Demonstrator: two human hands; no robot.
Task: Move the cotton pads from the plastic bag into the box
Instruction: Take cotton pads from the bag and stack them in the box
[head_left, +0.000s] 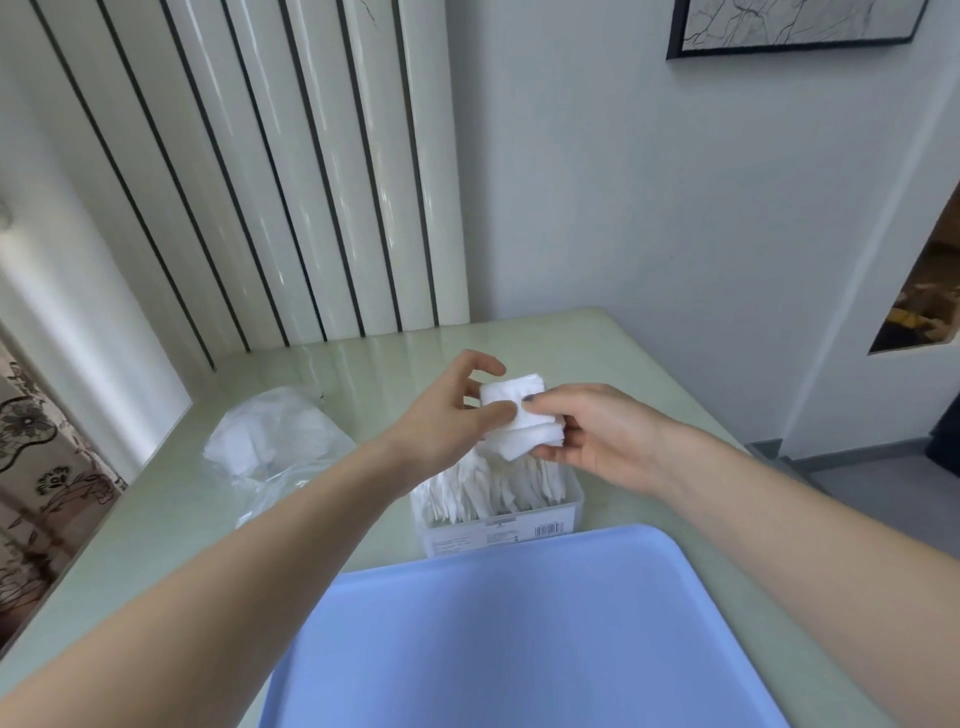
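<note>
Pale green table (649, 364): left hand (447, 415) and right hand (597, 441) both pinch cotton pads (519, 415) above the box (498, 530).

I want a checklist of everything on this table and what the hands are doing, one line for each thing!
Surface: pale green glossy table, set against the walls.
Job's things: a stack of cotton pads held above the box; the clear box already holds many pads standing on edge; the plastic bag lies crumpled to its left, with some white pads inside.
Clutter: a blue tray at the near edge, in front of the box.
Grippers: left hand pinches the stack with its thumb; right hand holds it from below and the side.
Cables: nothing seen.
Surroundings: ribbed white panel behind, framed picture on the wall, floral fabric at left.
</note>
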